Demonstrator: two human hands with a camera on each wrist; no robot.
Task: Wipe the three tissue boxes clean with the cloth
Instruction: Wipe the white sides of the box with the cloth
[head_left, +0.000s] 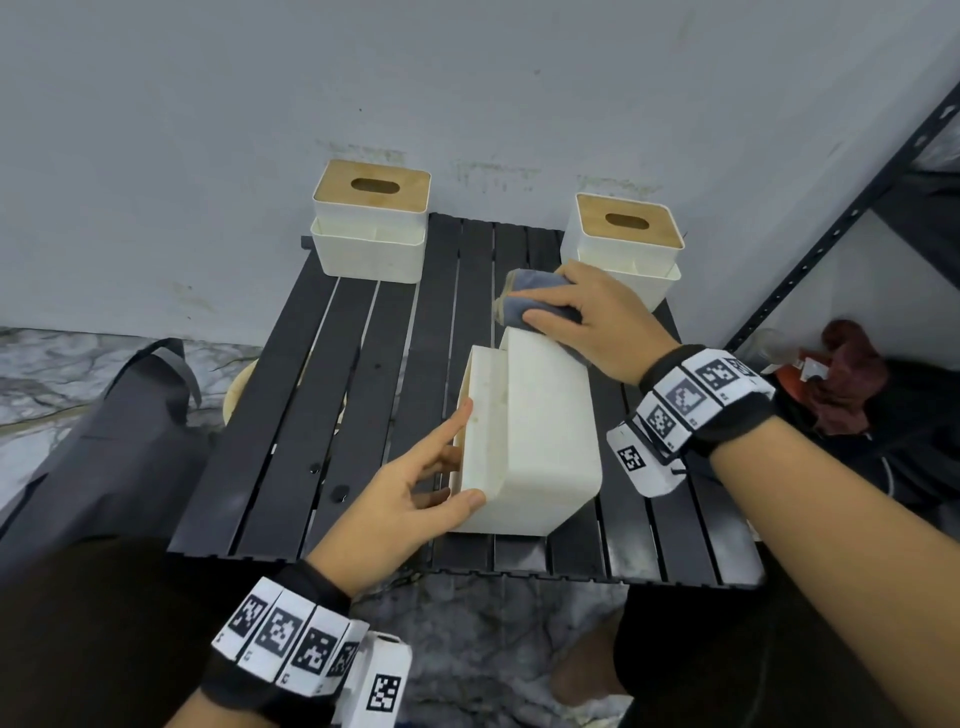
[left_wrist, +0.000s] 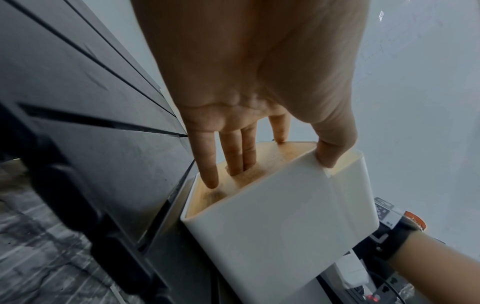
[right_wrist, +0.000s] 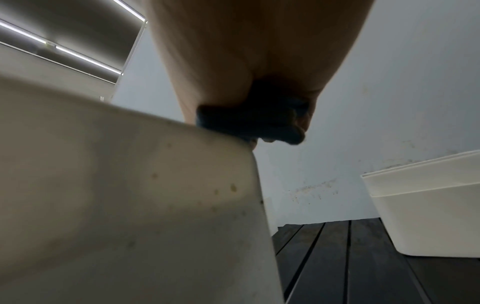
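A white tissue box lies tipped on its side in the middle of the black slatted table. My left hand grips its left end, thumb on the white near corner and fingers on the wooden lid. In the left wrist view two fingers reach into the lid slot of this box. My right hand holds a folded blue-grey cloth against the box's far upper edge; the cloth touches the stained side. Two more boxes with wooden lids stand upright at the far left and far right.
A grey wall rises right behind the table. A dark bag leans at the left, with a round pale object half under the table. A black metal shelf rack and a dark red bundle stand at the right.
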